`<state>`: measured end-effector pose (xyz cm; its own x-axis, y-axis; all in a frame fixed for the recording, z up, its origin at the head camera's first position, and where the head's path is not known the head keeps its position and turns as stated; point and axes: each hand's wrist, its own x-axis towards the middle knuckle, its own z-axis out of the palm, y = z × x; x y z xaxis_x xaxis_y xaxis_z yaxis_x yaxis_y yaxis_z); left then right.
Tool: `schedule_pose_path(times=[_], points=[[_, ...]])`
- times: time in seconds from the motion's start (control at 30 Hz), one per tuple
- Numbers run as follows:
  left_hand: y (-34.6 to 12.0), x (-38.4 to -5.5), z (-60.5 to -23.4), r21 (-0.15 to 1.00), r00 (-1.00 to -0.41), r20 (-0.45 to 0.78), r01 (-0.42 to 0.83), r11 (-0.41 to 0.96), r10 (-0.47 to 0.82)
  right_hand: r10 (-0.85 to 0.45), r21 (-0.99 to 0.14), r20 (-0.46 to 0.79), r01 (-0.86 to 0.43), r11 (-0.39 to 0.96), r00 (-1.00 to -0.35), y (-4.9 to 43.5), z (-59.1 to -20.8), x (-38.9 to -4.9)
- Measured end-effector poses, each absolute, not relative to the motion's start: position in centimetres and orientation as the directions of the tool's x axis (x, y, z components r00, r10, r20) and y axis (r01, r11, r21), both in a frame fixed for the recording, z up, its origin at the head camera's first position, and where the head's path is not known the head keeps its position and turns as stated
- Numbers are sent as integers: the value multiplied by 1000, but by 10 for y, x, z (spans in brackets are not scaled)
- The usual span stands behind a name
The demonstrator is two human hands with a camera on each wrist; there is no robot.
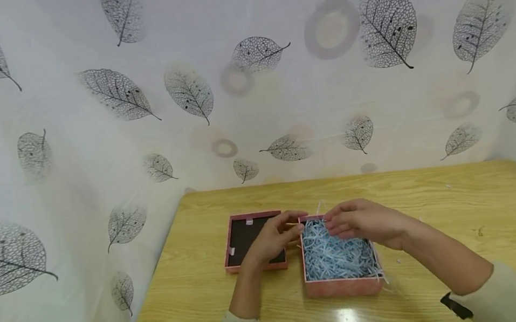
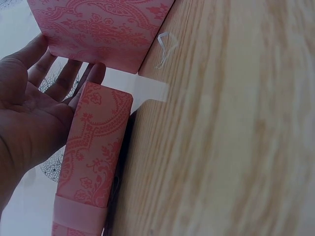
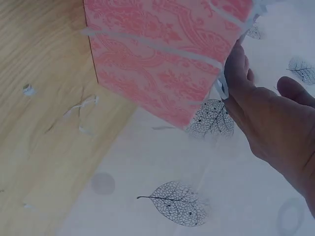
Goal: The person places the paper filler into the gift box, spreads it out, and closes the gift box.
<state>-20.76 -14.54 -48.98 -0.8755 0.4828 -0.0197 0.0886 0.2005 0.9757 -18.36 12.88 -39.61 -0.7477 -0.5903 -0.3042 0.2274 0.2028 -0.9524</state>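
Note:
A pink patterned box (image 1: 343,288) stands on the table, filled with pale blue shredded paper (image 1: 334,259). Beside its far left corner is my left hand (image 1: 270,240); in the left wrist view its fingertips touch the box wall (image 2: 103,32). My right hand (image 1: 369,222) is over the far right part of the filling with loosely bent fingers. In the right wrist view its fingers reach past the box rim, the thumb is apart, and some fingertips are hidden. A pink lid (image 1: 245,244) with a dark inside lies left of the box, near my left forearm.
Loose paper strips hang over the box's near right corner. Small scraps (image 3: 28,89) and thin strands (image 3: 81,105) lie on the wooden table (image 1: 439,202). A pale leaf-printed curtain (image 1: 279,98) rises behind the table and along its left side.

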Motion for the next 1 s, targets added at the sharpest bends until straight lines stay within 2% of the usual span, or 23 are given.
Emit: schedule_pose_path(times=[0.2,0.63,0.8,1.0], points=[[-145,-207,-491,973,-878,-31,83,215,478,-572,-940,-327,324,111,-752,125,-419,-188],[-145,-209,-492,964,-876,-9,120,236,482,-481,-899,-435,341,273,-761,99,-445,-190],[-146,-208,-492,966,-878,-17,110,235,479,-504,-907,-417,312,282,-756,104,-438,-189],[-145,-209,-491,969,-879,-25,96,228,476,-565,-932,-364,296,212,-740,124,-408,-184]])
